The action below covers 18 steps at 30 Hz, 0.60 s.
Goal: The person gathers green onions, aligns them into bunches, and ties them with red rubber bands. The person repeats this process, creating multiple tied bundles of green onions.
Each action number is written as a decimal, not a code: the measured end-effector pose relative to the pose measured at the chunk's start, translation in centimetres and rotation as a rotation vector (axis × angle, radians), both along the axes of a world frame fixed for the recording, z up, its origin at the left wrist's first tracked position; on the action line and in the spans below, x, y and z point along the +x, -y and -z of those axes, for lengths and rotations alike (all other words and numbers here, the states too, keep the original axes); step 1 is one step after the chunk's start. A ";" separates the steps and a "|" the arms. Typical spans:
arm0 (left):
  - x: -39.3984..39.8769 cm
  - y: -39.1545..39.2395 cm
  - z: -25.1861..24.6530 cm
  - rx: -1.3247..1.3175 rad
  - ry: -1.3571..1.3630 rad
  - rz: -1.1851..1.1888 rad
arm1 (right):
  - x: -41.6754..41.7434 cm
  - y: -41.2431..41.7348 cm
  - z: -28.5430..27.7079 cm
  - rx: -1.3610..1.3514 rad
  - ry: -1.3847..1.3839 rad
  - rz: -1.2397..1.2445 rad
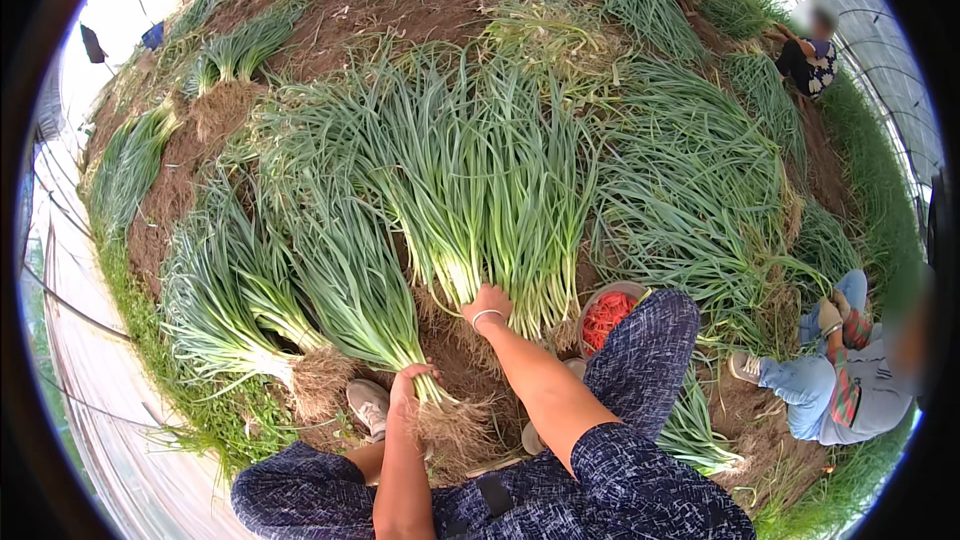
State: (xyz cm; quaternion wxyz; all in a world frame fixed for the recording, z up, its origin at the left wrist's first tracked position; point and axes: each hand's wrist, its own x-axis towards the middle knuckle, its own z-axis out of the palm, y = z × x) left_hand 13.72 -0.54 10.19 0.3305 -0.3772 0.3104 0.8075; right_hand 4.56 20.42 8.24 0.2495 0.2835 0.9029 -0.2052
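My left hand point(412, 384) is closed around the pale lower stems of a bunch of long-leaved alliums point(360, 270), which look like green garlic or leeks. The bunch's brown stringy roots point(454, 424) hang below my fist toward my lap. Ahead of me lies a broad heap of the same plants point(517, 187), leaves pointing away. My right hand point(489, 305), with a pale bangle on the wrist, grips a cluster of white stems at the near edge of that heap. The fingertips of my right hand are hidden among the stems.
Beside my right knee stands a bucket point(580, 330) of red ties point(609, 315). Rooted bunches point(277, 364) lie at left, another heap point(690, 172) at right. A gloved co-worker point(855, 382) sits at right; two people crouch farther back. Plastic greenhouse walls point(885, 7) border the soil.
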 end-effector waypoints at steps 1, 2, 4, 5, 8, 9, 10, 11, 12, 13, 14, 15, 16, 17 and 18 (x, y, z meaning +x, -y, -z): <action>0.4 -0.2 -0.2 -0.053 -0.006 0.047 | -0.1 -0.2 0.0 -0.023 -0.001 0.005; 0.3 -0.1 -0.5 -0.048 -0.010 0.052 | -0.7 -0.8 -0.1 -0.143 0.049 0.054; -0.5 0.2 -0.7 0.008 -0.023 0.006 | -0.4 -0.7 0.6 -0.151 -0.386 0.281; -0.9 0.4 -0.5 0.027 -0.071 0.033 | 0.0 -2.3 0.8 -0.573 -0.411 0.396; -1.2 0.1 -0.3 0.172 -0.136 -0.048 | 0.0 -5.2 -1.3 -1.373 -0.312 0.559; -0.5 0.4 0.0 0.180 -0.128 -0.103 | 0.9 -4.4 -4.0 -1.757 -0.184 0.610; -0.6 0.0 0.2 0.201 -0.133 -0.129 | 1.5 -4.7 -5.3 -1.917 -0.173 0.624; -0.5 -0.3 0.3 0.210 -0.134 -0.118 | 1.9 -4.7 -5.1 -1.985 -0.106 0.648; -0.6 -0.4 0.6 0.217 -0.139 -0.108 | 2.3 -4.2 -5.7 -1.711 -0.214 0.685; -0.8 -0.7 0.6 0.224 -0.145 -0.095 | 2.7 -3.9 -6.0 -1.434 -0.317 0.713; -1.0 -0.9 0.6 0.277 -0.175 -0.086 | 2.0 -4.2 -4.5 -1.568 -0.186 0.603; -0.6 -0.7 0.0 0.243 -0.205 -0.080 | 2.3 -3.4 -5.4 -1.576 -0.154 0.546; -0.4 -1.1 -1.5 0.214 -0.232 -0.061 | 2.8 -2.8 -5.7 -1.693 -0.153 0.528; -0.3 -1.4 -2.7 0.185 -0.258 -0.041 | 3.2 -2.0 -6.0 -1.810 -0.151 0.509; 0.2 -0.8 -3.2 0.027 -0.302 -0.001 | 4.1 -0.1 -7.7 -1.740 -0.139 0.529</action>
